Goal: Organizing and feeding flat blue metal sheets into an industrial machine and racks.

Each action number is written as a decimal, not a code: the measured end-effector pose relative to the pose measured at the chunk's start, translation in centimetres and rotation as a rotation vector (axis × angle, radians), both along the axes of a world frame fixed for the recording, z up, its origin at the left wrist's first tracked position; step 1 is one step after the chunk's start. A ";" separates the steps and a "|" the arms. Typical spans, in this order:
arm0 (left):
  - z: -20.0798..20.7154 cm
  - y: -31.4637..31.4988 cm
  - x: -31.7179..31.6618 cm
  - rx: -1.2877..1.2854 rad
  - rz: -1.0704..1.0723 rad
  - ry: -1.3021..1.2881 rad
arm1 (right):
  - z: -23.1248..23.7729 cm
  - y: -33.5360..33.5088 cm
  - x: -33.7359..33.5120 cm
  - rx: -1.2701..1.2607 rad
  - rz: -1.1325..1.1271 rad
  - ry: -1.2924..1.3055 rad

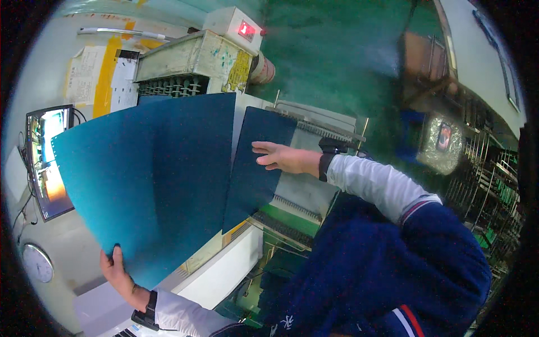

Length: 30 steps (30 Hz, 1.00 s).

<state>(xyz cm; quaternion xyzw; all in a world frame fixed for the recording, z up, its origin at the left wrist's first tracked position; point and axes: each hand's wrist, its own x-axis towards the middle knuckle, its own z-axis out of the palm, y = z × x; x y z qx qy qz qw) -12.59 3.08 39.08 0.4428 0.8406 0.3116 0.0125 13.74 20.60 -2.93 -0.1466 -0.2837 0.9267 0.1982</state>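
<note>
A large, thin blue sheet (146,180) is tilted up on the left, with a row of small dots along its far-left edge. My left hand (119,274) grips its lower edge, thumb on the near face and the other fingers mostly hidden behind it. Just right of it, a second dark blue sheet (264,163) lies over a rack-like frame (314,163). Above that second sheet my right hand (286,159) is open, fingers stretched to the left. I cannot tell whether the fingertips touch it. Dark bands with devices circle both wrists.
Beyond the sheets stands a machine (191,59) with rollers and a white box (233,25) with a red display. A monitor (50,163) and a round clock (38,263) are at left. Metal racks (477,180) and a plastic-wrapped phone-like item (443,137) are at right.
</note>
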 end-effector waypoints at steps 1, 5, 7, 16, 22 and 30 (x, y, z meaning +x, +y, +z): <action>0.5 -0.5 -0.4 -0.009 -0.016 0.011 | 0.5 0.0 -0.3 0.019 0.002 0.021; 3.2 -1.8 -1.1 -0.009 -0.059 0.065 | 2.3 0.3 -1.5 0.066 0.021 0.120; 3.7 -2.1 -1.4 0.006 -0.073 0.070 | 2.4 0.0 -2.4 0.070 0.072 0.165; -3.5 0.3 -6.9 -0.297 -0.013 -0.022 | 3.6 -3.6 1.6 0.132 0.194 -0.095; -14.5 5.7 -9.6 -0.556 -0.135 -0.255 | -1.1 -6.6 5.0 0.098 0.284 -0.285; -23.9 10.2 -13.7 -0.347 -0.270 -0.097 | 0.4 -6.6 4.0 -0.262 0.060 -0.165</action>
